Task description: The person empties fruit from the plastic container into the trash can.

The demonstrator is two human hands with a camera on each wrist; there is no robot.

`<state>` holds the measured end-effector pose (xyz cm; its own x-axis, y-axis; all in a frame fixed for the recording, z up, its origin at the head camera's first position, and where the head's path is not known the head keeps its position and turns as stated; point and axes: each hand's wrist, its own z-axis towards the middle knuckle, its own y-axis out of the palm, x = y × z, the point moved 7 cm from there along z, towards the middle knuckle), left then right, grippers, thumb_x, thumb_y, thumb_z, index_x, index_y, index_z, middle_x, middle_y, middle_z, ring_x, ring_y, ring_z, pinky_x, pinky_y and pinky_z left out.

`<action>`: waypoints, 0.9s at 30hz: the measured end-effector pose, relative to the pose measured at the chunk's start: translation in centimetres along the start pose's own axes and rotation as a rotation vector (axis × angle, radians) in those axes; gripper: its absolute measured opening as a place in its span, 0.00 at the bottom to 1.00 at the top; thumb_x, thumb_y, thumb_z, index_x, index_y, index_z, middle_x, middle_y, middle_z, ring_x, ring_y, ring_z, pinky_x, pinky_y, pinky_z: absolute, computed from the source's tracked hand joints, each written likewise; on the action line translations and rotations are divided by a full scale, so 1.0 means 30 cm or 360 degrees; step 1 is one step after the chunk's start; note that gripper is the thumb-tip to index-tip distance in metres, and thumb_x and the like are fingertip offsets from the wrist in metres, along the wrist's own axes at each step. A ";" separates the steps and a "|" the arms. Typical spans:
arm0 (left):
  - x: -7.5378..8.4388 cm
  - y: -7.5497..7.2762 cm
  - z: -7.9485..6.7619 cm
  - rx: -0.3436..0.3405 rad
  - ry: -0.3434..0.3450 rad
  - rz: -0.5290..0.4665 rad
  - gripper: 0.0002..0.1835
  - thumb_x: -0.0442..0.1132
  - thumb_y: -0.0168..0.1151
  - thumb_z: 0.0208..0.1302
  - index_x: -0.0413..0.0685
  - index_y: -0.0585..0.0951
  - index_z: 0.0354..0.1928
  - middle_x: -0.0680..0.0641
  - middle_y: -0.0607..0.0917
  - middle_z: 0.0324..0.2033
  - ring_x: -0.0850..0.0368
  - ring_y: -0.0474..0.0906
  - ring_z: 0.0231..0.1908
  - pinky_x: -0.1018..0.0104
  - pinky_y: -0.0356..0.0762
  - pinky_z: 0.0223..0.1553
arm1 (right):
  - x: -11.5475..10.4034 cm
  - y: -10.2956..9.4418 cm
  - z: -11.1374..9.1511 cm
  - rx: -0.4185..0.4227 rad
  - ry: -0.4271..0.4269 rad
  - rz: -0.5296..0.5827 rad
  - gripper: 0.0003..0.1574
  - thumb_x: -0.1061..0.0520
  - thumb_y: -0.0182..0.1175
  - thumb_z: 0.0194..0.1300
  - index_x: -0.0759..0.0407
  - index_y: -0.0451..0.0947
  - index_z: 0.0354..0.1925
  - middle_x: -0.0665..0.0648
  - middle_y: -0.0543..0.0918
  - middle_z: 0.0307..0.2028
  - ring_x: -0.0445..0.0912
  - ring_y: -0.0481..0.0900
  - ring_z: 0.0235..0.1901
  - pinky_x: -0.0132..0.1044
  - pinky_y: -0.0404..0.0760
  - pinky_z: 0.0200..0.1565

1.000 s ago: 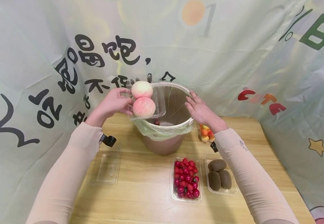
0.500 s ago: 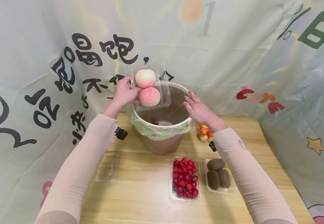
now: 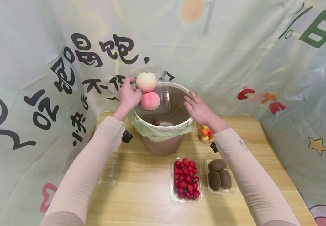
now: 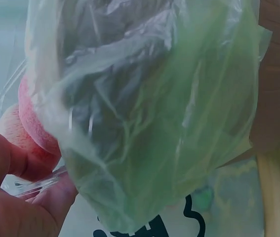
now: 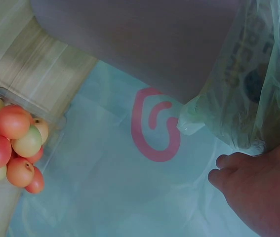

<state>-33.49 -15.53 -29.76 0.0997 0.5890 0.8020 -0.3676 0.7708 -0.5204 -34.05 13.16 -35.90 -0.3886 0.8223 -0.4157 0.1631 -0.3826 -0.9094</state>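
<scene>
My left hand [image 3: 129, 95] pinches the left edge of a clear plastic container [image 3: 164, 103] between thumb and fingers. Two peaches, one pale [image 3: 146, 81] and one pink [image 3: 150, 101], lie in it. The container is held over the left part of a brown trash bin [image 3: 163, 147] with a white rim. My right hand [image 3: 200, 109] rests on the bin's right rim with fingers extended. A pale green bag [image 4: 169, 128] lines the bin and hangs over its outside, hiding part of the peaches in the left wrist view. A small dark red fruit [image 3: 156, 123] shows inside the bin.
In front of the bin stand a container of strawberries and cherries [image 3: 186, 179] and one of kiwis [image 3: 220, 179]. Small orange and yellow fruits [image 5: 14, 133] sit in a container beside the bin's right side. A clear container [image 3: 110, 171] lies at left, partly behind the left sleeve.
My left hand has carried the container of peaches rightward and farther back over the bin. Its tilt has shifted slightly in the last half second. The right hand has stayed at the rim.
</scene>
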 end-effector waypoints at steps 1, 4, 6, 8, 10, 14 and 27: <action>0.003 0.002 -0.001 0.0010 0.0012 -0.0003 0.22 0.31 0.52 0.64 0.41 0.75 0.61 0.48 0.76 0.28 0.45 0.75 0.40 0.56 0.73 0.43 | 0.000 -0.001 0.000 0.0002 0.0000 -0.0001 0.40 0.42 0.32 0.85 0.63 0.53 0.83 0.64 0.39 0.86 0.63 0.37 0.85 0.62 0.40 0.83; 0.009 0.005 -0.005 0.0044 0.0037 -0.0016 0.21 0.30 0.52 0.64 0.42 0.75 0.59 0.44 0.79 0.34 0.42 0.76 0.44 0.51 0.74 0.48 | -0.002 -0.002 0.000 0.0006 -0.0001 -0.0006 0.40 0.43 0.32 0.86 0.63 0.54 0.83 0.64 0.39 0.86 0.63 0.38 0.85 0.62 0.40 0.83; 0.010 0.006 -0.009 0.0069 0.0035 -0.0039 0.20 0.30 0.52 0.64 0.43 0.74 0.58 0.42 0.81 0.35 0.42 0.77 0.43 0.50 0.74 0.48 | -0.004 -0.001 0.001 0.0004 -0.0002 -0.0008 0.40 0.43 0.32 0.86 0.63 0.54 0.83 0.64 0.39 0.86 0.63 0.38 0.85 0.62 0.41 0.83; 0.009 0.006 -0.013 0.0097 0.0030 -0.0071 0.19 0.29 0.52 0.64 0.44 0.74 0.57 0.42 0.82 0.34 0.44 0.78 0.41 0.51 0.73 0.46 | -0.005 0.000 0.001 -0.0002 -0.0003 -0.0009 0.40 0.43 0.32 0.86 0.63 0.54 0.83 0.64 0.39 0.86 0.63 0.37 0.85 0.62 0.40 0.83; 0.009 0.005 -0.018 0.0125 0.0016 -0.0105 0.18 0.29 0.53 0.64 0.45 0.73 0.56 0.44 0.83 0.33 0.46 0.78 0.39 0.55 0.72 0.44 | -0.005 0.001 0.001 -0.0006 -0.0003 -0.0009 0.40 0.43 0.32 0.85 0.63 0.54 0.83 0.64 0.39 0.86 0.62 0.37 0.85 0.62 0.40 0.83; 0.016 0.001 -0.023 0.0184 0.0023 -0.0127 0.17 0.30 0.52 0.65 0.47 0.72 0.55 0.47 0.80 0.29 0.48 0.75 0.36 0.58 0.68 0.40 | -0.006 0.002 0.000 -0.0013 -0.0003 -0.0011 0.40 0.43 0.32 0.85 0.63 0.54 0.83 0.64 0.39 0.86 0.63 0.37 0.85 0.62 0.40 0.83; 0.026 0.029 -0.035 0.0211 0.0064 -0.0141 0.16 0.31 0.53 0.66 0.47 0.70 0.55 0.41 0.86 0.34 0.43 0.79 0.39 0.54 0.72 0.41 | -0.007 -0.001 -0.005 -0.0013 0.0021 0.0005 0.40 0.42 0.32 0.86 0.61 0.53 0.83 0.63 0.38 0.86 0.62 0.37 0.85 0.62 0.40 0.83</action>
<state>-32.76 -14.14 -29.91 0.1729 0.5316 0.8292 -0.4742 0.7828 -0.4030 -33.85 13.06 -35.80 -0.3762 0.8264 -0.4189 0.1715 -0.3822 -0.9080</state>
